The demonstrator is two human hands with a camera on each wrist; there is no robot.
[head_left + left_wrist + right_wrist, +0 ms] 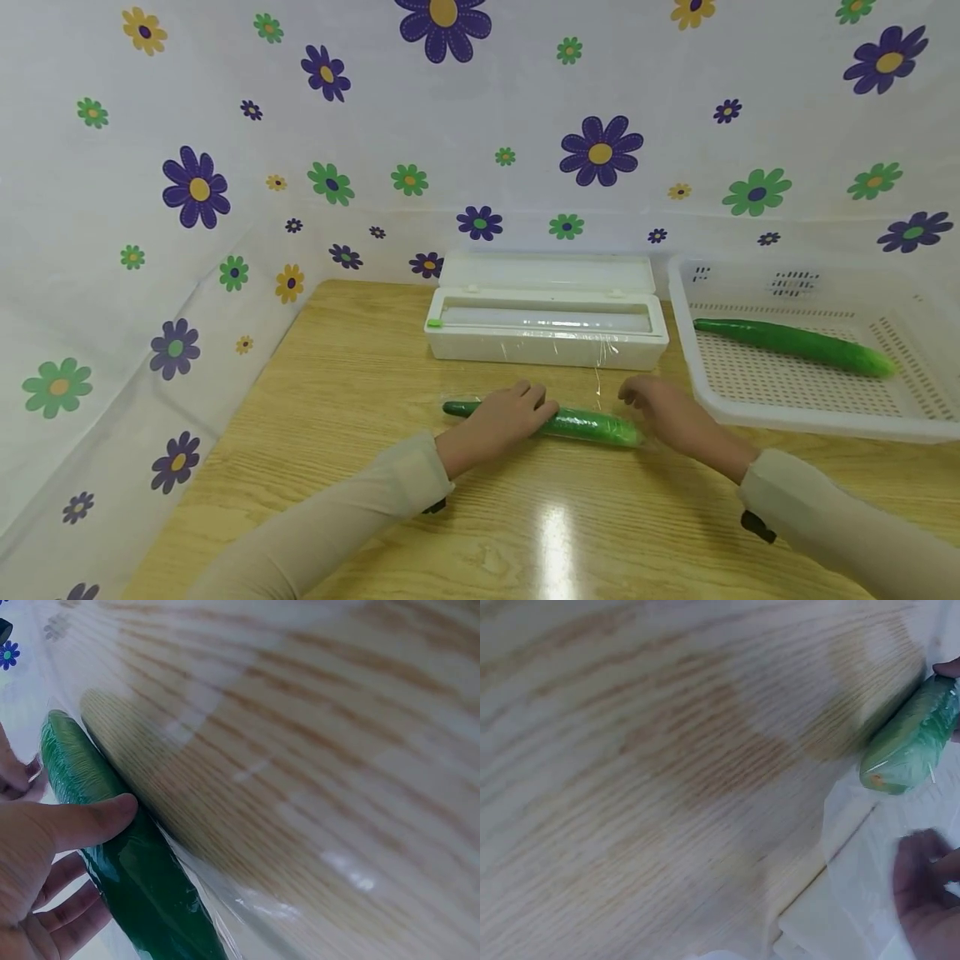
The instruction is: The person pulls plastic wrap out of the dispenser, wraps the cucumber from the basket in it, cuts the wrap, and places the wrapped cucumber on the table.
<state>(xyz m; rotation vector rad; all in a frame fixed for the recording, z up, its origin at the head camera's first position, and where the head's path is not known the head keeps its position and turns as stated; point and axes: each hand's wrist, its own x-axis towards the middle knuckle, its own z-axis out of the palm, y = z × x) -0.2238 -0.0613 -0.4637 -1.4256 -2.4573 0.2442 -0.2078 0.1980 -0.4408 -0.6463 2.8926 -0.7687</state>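
Note:
A green cucumber (592,427) wrapped in clear cling film lies crosswise on the wooden table. My left hand (498,421) grips its middle; in the left wrist view the thumb lies on one side of the cucumber (161,885) and the fingers curl round the other. Just off the pale right end is my right hand (667,412), its fingers loosely bent. Seen blurred in the right wrist view, the right hand (922,900) is apart from the cucumber (904,750). Loose film (847,817) spreads beyond that end.
Behind the cucumber stands a white cling film dispenser (543,348) with its lid raised and a film roll (540,318) inside. A white plastic basket (697,367) at the right holds another cucumber (795,342). A flowered sheet (487,108) hangs behind and at the left.

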